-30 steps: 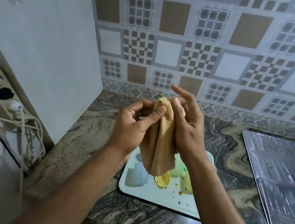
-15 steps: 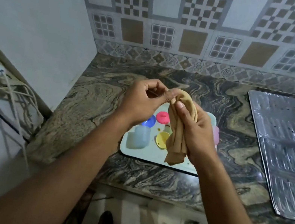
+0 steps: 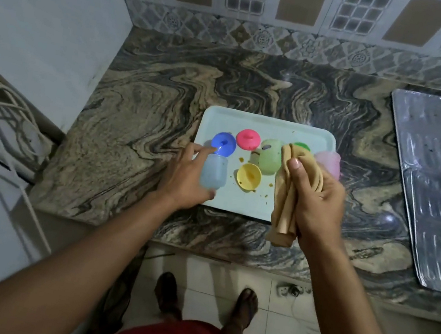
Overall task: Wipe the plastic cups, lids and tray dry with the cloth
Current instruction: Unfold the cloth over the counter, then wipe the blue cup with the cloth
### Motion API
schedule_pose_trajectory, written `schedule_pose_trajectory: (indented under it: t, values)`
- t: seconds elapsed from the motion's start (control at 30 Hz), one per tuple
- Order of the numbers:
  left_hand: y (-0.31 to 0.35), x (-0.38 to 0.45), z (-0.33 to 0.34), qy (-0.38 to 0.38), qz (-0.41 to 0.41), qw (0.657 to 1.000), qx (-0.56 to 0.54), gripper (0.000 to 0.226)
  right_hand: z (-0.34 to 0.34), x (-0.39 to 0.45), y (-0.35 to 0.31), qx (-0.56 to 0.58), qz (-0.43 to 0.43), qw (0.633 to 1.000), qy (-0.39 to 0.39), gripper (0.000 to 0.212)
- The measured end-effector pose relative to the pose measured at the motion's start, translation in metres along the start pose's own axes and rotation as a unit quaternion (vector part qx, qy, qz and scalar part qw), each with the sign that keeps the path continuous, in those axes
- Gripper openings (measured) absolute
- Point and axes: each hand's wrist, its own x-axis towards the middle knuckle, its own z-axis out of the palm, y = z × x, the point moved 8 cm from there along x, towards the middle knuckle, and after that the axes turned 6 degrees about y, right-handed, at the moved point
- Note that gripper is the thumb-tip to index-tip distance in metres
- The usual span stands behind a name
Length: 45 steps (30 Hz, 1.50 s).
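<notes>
I take the tray [image 3: 265, 123] as my landmark: a pale rectangular one lying on the marbled counter [image 3: 152, 96], its near edge close to the counter's front lip. My right hand [image 3: 316, 201] hovers over the tray's near right corner and grasps the tan cloth [image 3: 286, 205], bunched into a long roll, thumb pressed across it; the cloth's lower end hangs past the tray's near edge. My left hand [image 3: 185, 178] is at the tray's near left corner, fingers spread around the pale blue cup [image 3: 213, 172]; thumb and forefinger flank it, but I cannot tell whether they press it firmly.

Half a second ago both hands were raised together above the tray, working the cloth between them. Now the left has let go and dropped to the blue cup, and the cloth is in the right hand alone.

Counting on the tray: three cups, namely the blue one, a green cup [image 3: 270, 156] lying in the middle, and a pink cup [image 3: 329, 161] at the right edge, partly behind the cloth. Four lids: blue lid [image 3: 224, 143], pink lid [image 3: 248, 139], yellow lid [image 3: 248, 176], and a green lid [image 3: 302, 146] peeking out toward the far right. Brown specks dot the tray near the yellow lid.
</notes>
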Motion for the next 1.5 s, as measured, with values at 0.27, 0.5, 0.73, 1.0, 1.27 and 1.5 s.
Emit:
schedule_pose_trajectory:
  t: [0.27, 0.5, 0.73, 1.0, 1.27, 1.5]
  values:
    - [-0.003, 0.011, -0.004, 0.036, 0.038, 0.994, -0.096, 0.078, 0.007, -0.011, -0.003, -0.069, -0.054, 0.996, -0.023, 0.01]
    - [0.046, -0.024, -0.092, 0.186, 0.118, 0.956, -0.195, 0.077, 0.022, -0.046, -0.049, -0.139, -0.21, 0.968, 0.021, 0.022]
    - [0.086, -0.058, -0.149, 0.263, 0.154, 0.925, -0.228, 0.069, 0.059, -0.072, -0.106, -0.212, -0.44, 0.872, 0.039, 0.024]
    - [0.096, -0.079, -0.177, 0.337, 0.169, 0.891, -0.251, 0.067, 0.067, -0.073, -0.135, -0.187, -0.433, 0.877, 0.086, 0.021]
    - [0.1, -0.083, -0.184, 0.34, 0.177, 0.882, -0.272, 0.067, 0.071, -0.055, -0.154, -0.113, -0.356, 0.924, 0.087, 0.02]
    - [0.089, -0.09, -0.19, 0.378, 0.093, 0.851, -0.352, 0.069, 0.051, -0.062, -0.152, -0.006, -0.346, 0.935, 0.078, 0.02]
